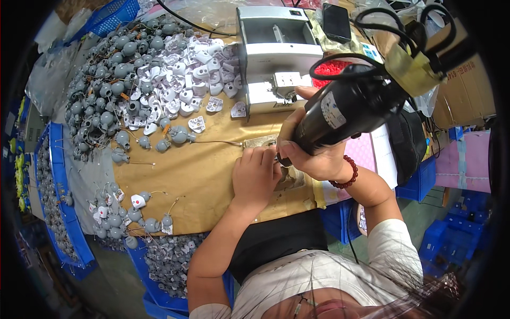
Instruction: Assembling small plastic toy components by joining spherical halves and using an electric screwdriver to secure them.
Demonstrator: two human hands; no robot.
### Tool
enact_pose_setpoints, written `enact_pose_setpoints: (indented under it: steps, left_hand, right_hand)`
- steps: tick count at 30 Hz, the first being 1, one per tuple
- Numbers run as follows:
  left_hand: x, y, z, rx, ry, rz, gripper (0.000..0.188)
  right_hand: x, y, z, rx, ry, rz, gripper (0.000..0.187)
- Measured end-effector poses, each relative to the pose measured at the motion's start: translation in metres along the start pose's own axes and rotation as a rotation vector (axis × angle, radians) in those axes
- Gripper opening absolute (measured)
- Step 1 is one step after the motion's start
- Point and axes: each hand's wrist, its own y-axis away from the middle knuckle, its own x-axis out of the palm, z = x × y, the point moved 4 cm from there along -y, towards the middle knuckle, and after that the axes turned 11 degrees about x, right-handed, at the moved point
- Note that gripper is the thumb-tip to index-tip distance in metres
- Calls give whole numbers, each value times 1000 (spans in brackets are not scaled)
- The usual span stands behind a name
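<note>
My right hand grips a black electric screwdriver, its body tilted and its cable end toward the upper right. Below its tip, my left hand has its fingers curled together over a small pad on the table; whatever they pinch is hidden by the fingers and the tool. Grey round plastic parts with a thin wire lie just to the left of my left hand. Beyond them spreads a heap of white plastic shells beside a heap of grey ball-shaped parts.
A silver-and-white machine stands at the back, beside a tray of red bits and a phone. Assembled grey pieces lie at the near left. Blue bins full of parts flank the table; a black bag is at right.
</note>
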Motion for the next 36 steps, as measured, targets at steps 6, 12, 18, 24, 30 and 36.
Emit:
enact_pose_setpoints:
  steps: [6, 12, 18, 24, 30, 36]
  left_hand:
    - [-2, 0, 1, -3, 33, 17, 35]
    - [-6, -1, 4, 4, 83, -2, 34]
    - [-10, -4, 2, -14, 133, -41, 36]
    - [-9, -5, 1, -17, 137, -24, 36]
    - [-4, -1, 2, -74, 70, 53, 36]
    - [-7, -2, -1, -147, 190, 33, 39]
  right_hand:
    - [0, 0, 6, -163, 349, 206, 78]
    - [2, 14, -6, -167, 479, 281, 70]
    - [-2, 21, -11, -154, 528, 255, 67]
    - [-11, 28, -29, -103, 468, 195, 63]
    - [-24, 5, -21, -19, 252, 106, 35]
    - [-157, -42, -28, 171, 391, -497, 41]
